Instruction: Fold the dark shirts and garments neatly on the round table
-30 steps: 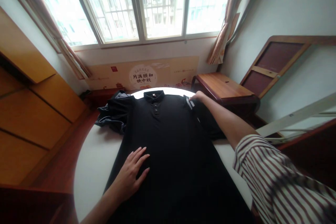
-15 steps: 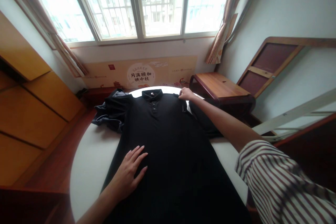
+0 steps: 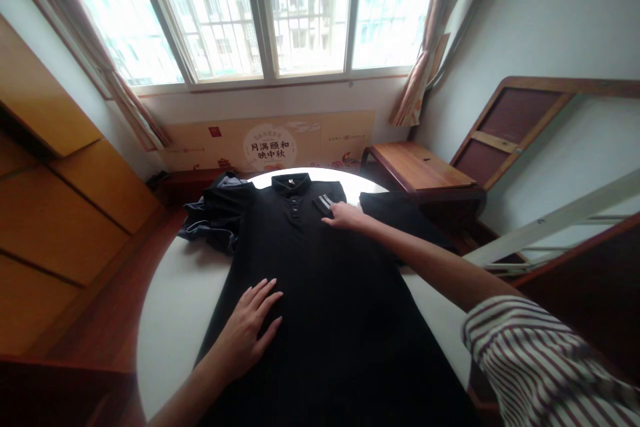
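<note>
A black polo shirt (image 3: 320, 293) lies spread front side up, its buttoned collar toward the window. My left hand (image 3: 253, 327) rests flat on the lower left part of the shirt, fingers apart. At the right side of the chest, my right hand (image 3: 345, 215) has its fingers closed on the folded-in sleeve (image 3: 324, 203). Pale stripes show along that sleeve's cuff. The opposite sleeve (image 3: 227, 197) still lies outward, over a crumpled dark garment (image 3: 203, 230). The lower part of the shirt runs out of view at the bottom.
A round white table (image 3: 167, 307) carries the clothes. More dark cloth (image 3: 395, 210) lies beyond my right forearm. A wooden side table (image 3: 423, 163) stands at the back right, and orange cabinets (image 3: 85, 207) line the left side.
My right hand has moved inward and slightly toward me from the right shoulder, bringing the sleeve over onto the chest. My left hand has stayed in place.
</note>
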